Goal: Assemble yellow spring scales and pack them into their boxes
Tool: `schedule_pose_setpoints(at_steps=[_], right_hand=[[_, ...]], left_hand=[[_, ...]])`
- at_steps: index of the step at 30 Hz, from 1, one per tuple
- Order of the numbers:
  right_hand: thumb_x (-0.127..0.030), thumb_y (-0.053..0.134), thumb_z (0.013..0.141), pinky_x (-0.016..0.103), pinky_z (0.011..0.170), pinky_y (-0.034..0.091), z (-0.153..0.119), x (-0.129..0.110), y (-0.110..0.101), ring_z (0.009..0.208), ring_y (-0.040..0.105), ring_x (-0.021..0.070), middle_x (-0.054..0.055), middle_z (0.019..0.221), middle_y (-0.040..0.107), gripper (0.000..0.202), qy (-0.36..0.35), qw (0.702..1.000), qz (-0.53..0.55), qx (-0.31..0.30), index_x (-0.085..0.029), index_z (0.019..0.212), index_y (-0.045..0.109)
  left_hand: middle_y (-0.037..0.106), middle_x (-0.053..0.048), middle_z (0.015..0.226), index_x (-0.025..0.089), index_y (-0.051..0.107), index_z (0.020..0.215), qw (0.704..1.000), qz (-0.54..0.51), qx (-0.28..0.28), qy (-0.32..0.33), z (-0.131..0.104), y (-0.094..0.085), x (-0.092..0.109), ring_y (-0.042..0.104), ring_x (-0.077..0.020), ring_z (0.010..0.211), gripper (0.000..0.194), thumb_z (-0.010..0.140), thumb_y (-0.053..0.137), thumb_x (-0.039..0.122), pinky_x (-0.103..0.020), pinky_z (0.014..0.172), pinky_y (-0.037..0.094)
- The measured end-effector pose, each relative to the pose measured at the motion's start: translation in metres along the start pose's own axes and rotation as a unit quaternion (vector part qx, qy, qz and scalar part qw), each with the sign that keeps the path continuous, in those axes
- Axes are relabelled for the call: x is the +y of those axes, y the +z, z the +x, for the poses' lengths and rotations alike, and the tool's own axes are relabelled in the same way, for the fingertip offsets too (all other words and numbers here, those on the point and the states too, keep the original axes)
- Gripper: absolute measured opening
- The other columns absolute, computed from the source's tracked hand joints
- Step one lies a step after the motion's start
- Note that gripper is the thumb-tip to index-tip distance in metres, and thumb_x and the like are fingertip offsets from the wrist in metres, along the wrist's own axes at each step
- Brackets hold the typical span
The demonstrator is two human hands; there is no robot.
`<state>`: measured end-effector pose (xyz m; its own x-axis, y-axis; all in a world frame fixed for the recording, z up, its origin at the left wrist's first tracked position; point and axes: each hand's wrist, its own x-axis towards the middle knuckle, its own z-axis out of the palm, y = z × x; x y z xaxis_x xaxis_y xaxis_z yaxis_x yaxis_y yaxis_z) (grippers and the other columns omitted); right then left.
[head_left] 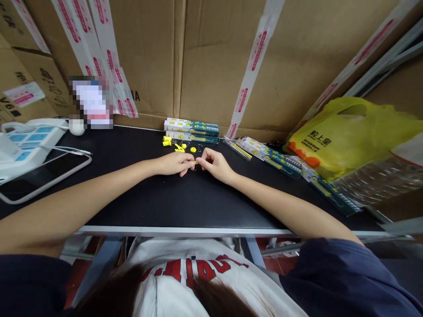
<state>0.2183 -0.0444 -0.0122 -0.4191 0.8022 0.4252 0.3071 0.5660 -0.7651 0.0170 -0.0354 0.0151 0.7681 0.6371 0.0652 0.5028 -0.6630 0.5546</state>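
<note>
Fingers [191,164] of the left hand [181,164] close in a pinch on a small yellow piece [195,162], and the right hand [214,164] meets it from the other side, thumb and forefinger nearly together on the same bit, its exact shape mostly hidden. The piece sits right between the two sets of fingertips, over a smooth, matt black tabletop [185,202].

Just beyond the fingers lie loose parts — stubby yellow cylinders [167,141] ahead of the left hand, a rounded yellow disc [193,149] nearer the middle, and a thin bent wire [200,149] just past the right knuckles. Farther on, slim printed cartons [191,130] in white and dark green are stacked against brown corrugated cardboard [211,61]. To the right of the fingers rests a clear, glossy sleeve [238,148] with slender yellow rods; well beyond it slumps a crinkled, translucent yellow plastic bag [357,136].
</note>
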Motion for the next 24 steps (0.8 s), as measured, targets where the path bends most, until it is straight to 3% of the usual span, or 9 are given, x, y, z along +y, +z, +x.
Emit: schedule_pose_setpoints(at_steps=[9,16,24], right_hand=[[-0.041,0.052,0.091,0.027,0.059,0.038,-0.0020,0.0000,-0.0015,0.056,0.048,0.0123,-0.003,0.061,0.054,0.023,-0.040,0.995,-0.061,-0.061,-0.021,0.078,0.049],[-0.031,0.052,0.089,0.027,0.058,0.037,-0.0022,0.0034,-0.0015,0.058,0.048,0.0131,-0.002,0.065,0.053,0.017,-0.071,0.990,-0.114,-0.039,-0.021,0.076,0.049],[-0.028,0.052,0.090,0.025,0.058,0.037,-0.0033,0.0060,-0.0020,0.059,0.050,0.0121,-0.001,0.067,0.056,0.016,-0.091,0.984,-0.154,-0.021,-0.020,0.076,0.050]], left_hand=[[0.060,0.003,0.058,0.018,0.050,0.072,0.995,0.079,0.057,-0.008,0.0018,-0.0001,-0.0006,0.054,-0.0123,0.058,0.025,0.092,0.040,0.030,-0.023,0.063,0.037],[0.067,-0.005,0.083,0.016,0.061,0.087,0.983,0.170,0.062,-0.028,0.0025,0.0021,-0.0032,0.060,-0.0177,0.073,0.026,0.092,0.042,0.032,-0.025,0.063,0.037],[0.069,-0.007,0.091,0.016,0.063,0.096,0.980,0.192,0.046,-0.035,0.0029,0.0015,-0.0042,0.063,-0.0204,0.083,0.031,0.093,0.039,0.036,-0.026,0.067,0.039]])
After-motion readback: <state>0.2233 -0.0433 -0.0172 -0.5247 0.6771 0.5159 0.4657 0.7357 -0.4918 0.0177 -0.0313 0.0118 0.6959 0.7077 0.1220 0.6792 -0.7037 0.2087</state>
